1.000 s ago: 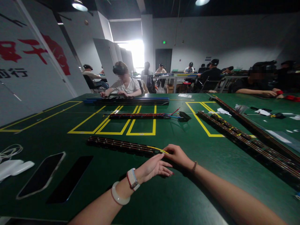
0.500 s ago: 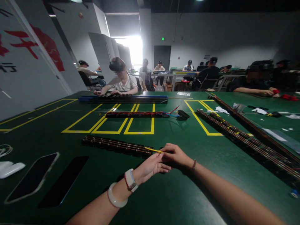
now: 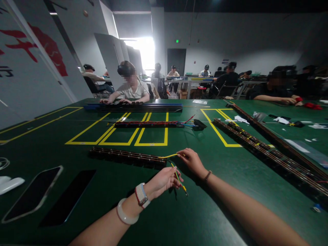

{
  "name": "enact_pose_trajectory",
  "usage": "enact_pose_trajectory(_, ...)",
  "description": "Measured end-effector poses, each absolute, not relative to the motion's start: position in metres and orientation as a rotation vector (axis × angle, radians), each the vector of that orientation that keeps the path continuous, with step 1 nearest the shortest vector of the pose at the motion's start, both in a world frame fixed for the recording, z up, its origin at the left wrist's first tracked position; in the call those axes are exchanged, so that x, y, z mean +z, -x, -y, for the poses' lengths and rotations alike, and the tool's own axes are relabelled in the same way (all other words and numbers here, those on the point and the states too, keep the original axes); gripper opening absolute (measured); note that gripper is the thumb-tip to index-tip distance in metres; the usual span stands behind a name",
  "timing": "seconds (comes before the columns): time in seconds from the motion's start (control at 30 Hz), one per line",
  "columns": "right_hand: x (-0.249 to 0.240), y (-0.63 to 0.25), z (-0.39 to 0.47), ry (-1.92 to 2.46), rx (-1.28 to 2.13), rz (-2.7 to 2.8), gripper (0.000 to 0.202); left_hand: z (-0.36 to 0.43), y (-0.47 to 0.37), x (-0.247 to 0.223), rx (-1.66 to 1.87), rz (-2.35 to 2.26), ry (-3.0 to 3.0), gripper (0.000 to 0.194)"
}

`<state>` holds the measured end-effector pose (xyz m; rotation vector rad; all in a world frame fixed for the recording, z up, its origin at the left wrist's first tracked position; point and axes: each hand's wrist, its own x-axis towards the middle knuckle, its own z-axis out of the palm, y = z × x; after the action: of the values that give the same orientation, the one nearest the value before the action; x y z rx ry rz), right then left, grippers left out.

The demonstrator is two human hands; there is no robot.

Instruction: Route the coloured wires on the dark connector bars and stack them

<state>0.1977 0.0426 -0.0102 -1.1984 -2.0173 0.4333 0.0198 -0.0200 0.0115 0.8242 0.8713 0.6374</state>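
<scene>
Green bench (image 3: 220, 191) with yellow tape lines (image 3: 166, 133) carries the dark wired strip (image 3: 128, 156), which lies just beyond the hands. The right hand (image 3: 191, 160) pinches the yellow wire (image 3: 167, 156) in narrow fingertips. The left hand (image 3: 165, 179) holds the green-yellow wire (image 3: 177, 176) between thumb and fingers, its metal end hanging free. Both wires seem to come from the strip's near end, so uneven pulling could, I think, drag the light strip or strain the joints; loose fingers could let the wires cross.
</scene>
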Motion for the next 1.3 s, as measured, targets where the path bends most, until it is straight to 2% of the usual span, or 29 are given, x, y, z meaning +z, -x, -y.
enact_pose_trajectory(0.3,-0.008,-0.198,-0.039,1.205,0.351,2.019,0.027,0.023,-0.018,0.012,0.579,-0.879,-1.008,0.028)
enact_pose_trajectory(0.47,-0.012,-0.198,-0.043,1.364,0.313,2.093,0.027,0.022,-0.018,0.007,0.592,-0.871,-1.019,0.036)
enact_pose_trajectory(0.77,-0.020,-0.199,-0.047,1.270,0.289,2.169,0.017,0.025,-0.022,0.014,0.670,-0.933,-1.033,0.027)
enact_pose_trajectory(1.03,-0.015,-0.198,-0.044,1.241,0.351,2.170,0.018,0.011,-0.006,0.024,0.678,-1.385,-1.812,0.040)
enact_pose_trajectory(1.3,-0.015,-0.197,-0.042,1.240,0.321,2.210,0.019,0.016,-0.008,0.018,0.364,-1.604,-2.268,0.037)
